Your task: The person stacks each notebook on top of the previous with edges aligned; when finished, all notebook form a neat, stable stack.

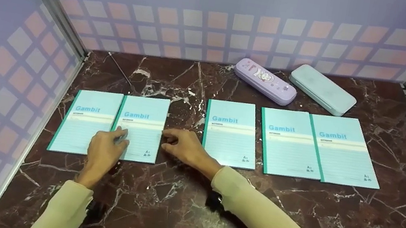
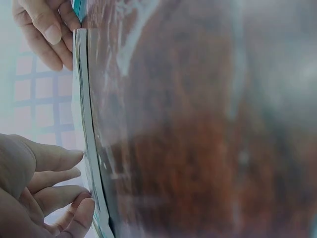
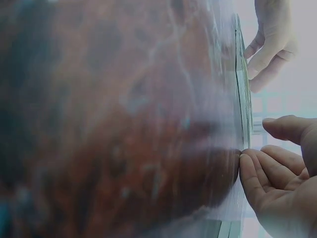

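Note:
Two pale blue Gambit notebooks lie side by side on the left, the leftmost notebook [image 1: 85, 100] meeting the second notebook [image 1: 146, 108] along its green spine. My left hand [image 1: 105, 149] is over that seam, fingertips down at the covers and nothing gripped. At the second notebook's right edge, my right hand [image 1: 187, 147] has its fingertips against the side, thumb apart. The right wrist view shows the right hand's fingers [image 3: 251, 171] at the notebook's edge on the tabletop. In the left wrist view, the left hand's fingers [image 2: 59, 198] are loosely bent close over the cover.
Right of my right hand lie a third notebook [image 1: 229, 143] and a pair, a fourth notebook [image 1: 287, 153] and a fifth notebook [image 1: 343, 162]. Behind them are a purple pencil case [image 1: 264, 81] and a mint case [image 1: 322, 88]. A thin pencil [image 1: 119, 69] lies back left. Panels border the marble table [image 1: 178, 213].

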The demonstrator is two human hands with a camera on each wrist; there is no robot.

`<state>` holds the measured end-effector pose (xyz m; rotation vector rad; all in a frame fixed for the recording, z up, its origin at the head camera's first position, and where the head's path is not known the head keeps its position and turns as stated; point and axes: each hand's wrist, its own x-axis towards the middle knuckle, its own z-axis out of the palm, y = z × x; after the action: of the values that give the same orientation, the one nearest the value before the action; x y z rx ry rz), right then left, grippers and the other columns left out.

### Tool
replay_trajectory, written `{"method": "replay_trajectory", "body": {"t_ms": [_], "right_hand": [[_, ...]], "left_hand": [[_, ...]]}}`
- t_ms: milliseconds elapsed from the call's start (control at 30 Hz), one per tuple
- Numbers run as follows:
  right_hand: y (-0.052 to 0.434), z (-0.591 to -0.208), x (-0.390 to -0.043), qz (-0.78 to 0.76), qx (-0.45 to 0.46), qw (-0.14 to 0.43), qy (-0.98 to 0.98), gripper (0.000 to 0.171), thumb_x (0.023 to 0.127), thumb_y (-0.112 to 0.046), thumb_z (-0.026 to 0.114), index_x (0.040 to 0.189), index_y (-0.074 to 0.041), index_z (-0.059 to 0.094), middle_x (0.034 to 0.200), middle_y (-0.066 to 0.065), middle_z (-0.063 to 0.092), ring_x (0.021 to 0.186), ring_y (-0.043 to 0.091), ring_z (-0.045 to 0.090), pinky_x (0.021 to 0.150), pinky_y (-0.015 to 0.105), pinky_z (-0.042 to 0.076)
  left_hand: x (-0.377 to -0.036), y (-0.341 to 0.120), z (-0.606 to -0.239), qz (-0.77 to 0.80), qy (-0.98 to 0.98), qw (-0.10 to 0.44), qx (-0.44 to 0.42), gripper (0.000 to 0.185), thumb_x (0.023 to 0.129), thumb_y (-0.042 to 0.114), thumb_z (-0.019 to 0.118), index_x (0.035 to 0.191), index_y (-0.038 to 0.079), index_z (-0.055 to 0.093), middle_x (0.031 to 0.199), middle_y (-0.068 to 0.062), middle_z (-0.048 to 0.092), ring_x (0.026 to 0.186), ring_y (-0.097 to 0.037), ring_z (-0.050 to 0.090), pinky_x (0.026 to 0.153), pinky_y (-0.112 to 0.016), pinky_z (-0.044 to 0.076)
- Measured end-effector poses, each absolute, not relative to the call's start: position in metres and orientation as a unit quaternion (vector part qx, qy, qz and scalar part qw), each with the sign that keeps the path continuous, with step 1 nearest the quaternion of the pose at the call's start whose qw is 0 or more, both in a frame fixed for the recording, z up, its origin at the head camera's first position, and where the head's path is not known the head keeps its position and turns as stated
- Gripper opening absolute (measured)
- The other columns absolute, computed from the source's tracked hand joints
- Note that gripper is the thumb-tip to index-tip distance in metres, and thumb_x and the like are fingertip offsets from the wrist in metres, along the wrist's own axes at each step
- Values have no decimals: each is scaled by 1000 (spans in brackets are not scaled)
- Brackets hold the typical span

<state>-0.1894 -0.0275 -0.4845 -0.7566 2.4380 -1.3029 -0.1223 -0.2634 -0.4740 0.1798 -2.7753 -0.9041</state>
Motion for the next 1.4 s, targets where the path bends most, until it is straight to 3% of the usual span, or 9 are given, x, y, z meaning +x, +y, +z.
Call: {"method": "replay_trajectory", "body": {"t_ms": [133,200,333,433,667,867,967,1200,1400], "right_hand": [[-27,-485,-189,-449,-270,124,843,42,98,-8,77,138,1,68,130,16,73,110,27,73,95,30,59],[-25,-485,-190,-451,-271,120,842,42,97,-7,77,138,1,68,130,17,72,110,28,73,95,31,60],[-24,-486,-189,-453,-268,119,842,41,97,-6,78,137,2,69,130,17,72,110,28,73,95,29,59],[-24,-485,-187,-451,-265,119,844,39,97,-7,77,135,0,70,128,16,73,109,27,73,93,28,59],[-25,-482,-181,-447,-261,120,847,36,98,-7,77,133,-1,72,126,14,75,104,24,75,89,26,60],[-27,-483,-179,-456,-250,143,842,39,99,-8,76,137,-2,70,125,14,75,101,20,74,83,21,60],[-27,-484,-179,-458,-249,146,841,40,99,-8,76,138,-2,70,124,15,75,100,20,74,81,20,60],[-23,-483,-182,-452,-251,123,847,37,99,-6,75,135,-1,71,122,16,75,102,24,75,86,25,61],[-20,-485,-185,-459,-245,125,845,37,98,-6,75,135,0,71,122,17,75,100,24,76,83,25,61]], "left_hand": [[-124,-261,-474,-302,-946,111,40,33,91,-3,78,122,-9,74,128,-28,67,115,-48,68,94,-62,56],[-124,-262,-474,-303,-946,110,32,34,90,-3,78,123,-10,73,127,-29,67,98,-48,73,89,-60,58],[-125,-269,-471,-310,-944,110,26,36,89,-3,80,123,-11,73,127,-31,68,96,-50,72,89,-60,57],[-125,-275,-468,-309,-943,118,35,37,87,-3,82,122,-11,73,125,-32,69,111,-52,68,95,-64,56],[-124,-282,-465,-314,-941,105,62,38,91,4,82,124,-12,73,113,-36,71,102,-52,70,89,-64,57],[-122,-284,-468,-327,-937,101,74,32,92,6,81,120,-8,76,111,-31,74,100,-48,72,89,-62,57],[-121,-286,-468,-353,-927,84,94,31,94,8,80,122,-5,77,114,-28,75,104,-44,72,89,-56,57],[-121,-289,-467,-482,-858,30,174,33,99,10,76,131,2,75,130,-20,72,119,-32,68,79,-20,56],[-123,-290,-467,-553,-805,21,213,38,99,9,77,136,3,72,134,-16,71,122,-22,64,86,-20,54]]}}
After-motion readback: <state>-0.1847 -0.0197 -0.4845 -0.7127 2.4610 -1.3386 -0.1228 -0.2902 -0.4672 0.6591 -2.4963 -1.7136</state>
